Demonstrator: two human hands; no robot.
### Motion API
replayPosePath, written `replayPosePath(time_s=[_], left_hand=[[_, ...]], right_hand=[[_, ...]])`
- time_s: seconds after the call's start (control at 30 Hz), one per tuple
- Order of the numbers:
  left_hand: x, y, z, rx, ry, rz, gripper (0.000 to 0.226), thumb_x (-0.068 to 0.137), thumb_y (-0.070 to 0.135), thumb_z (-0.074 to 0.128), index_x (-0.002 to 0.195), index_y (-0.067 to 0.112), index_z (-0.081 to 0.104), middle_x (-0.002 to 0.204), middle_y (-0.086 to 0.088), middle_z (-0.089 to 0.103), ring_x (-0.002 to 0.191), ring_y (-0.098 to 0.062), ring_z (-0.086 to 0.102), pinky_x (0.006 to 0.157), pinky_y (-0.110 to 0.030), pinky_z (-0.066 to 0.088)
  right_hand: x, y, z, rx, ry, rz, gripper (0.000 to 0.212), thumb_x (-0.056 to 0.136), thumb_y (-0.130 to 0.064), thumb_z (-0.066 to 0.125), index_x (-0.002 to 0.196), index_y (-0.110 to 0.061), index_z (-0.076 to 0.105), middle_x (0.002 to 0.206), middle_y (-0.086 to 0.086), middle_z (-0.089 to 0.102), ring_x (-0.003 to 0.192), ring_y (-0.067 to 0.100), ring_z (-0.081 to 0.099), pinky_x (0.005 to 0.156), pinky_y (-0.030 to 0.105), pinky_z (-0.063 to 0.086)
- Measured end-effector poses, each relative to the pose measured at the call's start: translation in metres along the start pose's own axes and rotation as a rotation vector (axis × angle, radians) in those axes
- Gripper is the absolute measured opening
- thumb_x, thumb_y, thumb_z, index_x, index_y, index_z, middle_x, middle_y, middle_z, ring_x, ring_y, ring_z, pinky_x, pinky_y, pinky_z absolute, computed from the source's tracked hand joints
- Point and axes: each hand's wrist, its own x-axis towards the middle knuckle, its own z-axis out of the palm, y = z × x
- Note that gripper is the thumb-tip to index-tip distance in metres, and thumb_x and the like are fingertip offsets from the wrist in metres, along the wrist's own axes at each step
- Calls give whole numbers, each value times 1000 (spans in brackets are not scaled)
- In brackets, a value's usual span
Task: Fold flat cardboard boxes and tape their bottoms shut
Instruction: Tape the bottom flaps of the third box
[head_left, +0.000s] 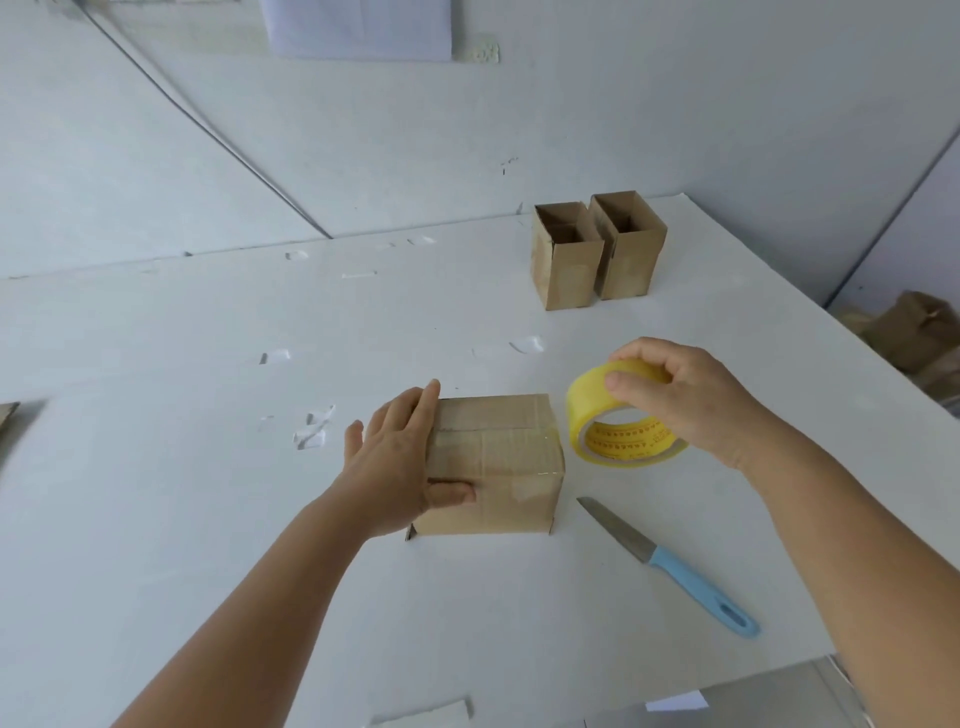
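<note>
Box (493, 457) sits near-centre on the tabletop (208, 519), flaps closed upward; left hand (400, 467) steadies it, fingers straight; right hand (691, 400) has its grip clamped on the tape roll (613, 415) just right; taping step under way; next likely needs the knife (670, 564).

On the worktop (208, 519) I see the box (498, 462) in the middle, the tape roll (618, 415) just right of it. The knife (670, 566) lies nearer me on the right, and two open boxes (597, 249) stand side by side behind.
</note>
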Motion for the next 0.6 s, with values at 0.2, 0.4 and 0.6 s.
replayPosePath(time_s=[0.2, 0.4, 0.6], left_hand=[[-1, 2, -1, -5, 6, -3, 119, 68, 70, 64, 151, 30, -11, 153, 12, 4, 141, -13, 4, 117, -49, 1], [-3, 7, -6, 151, -13, 25, 115, 71, 77, 51, 151, 25, -13, 155, 8, 2, 145, -14, -7, 116, -49, -7], [8, 23, -15, 350, -141, 106, 116, 75, 82, 35, 148, 10, -20, 159, -1, -20, 139, -15, -33, 114, -47, -15]], right_hand=[[-4, 11, 7, 24, -20, 37, 24, 67, -55, 60, 86, -40, 65, 82, -11, 62, 80, 8, 57, 66, 25, 42], [-5, 27, 18, 56, -34, 59, 14, 79, -47, 64, 86, -36, 64, 81, -10, 61, 78, 8, 55, 66, 24, 40], [-1, 27, 24, 82, -53, 71, 22, 68, -53, 59, 83, -38, 62, 69, -19, 56, 63, -5, 51, 62, 21, 38]])
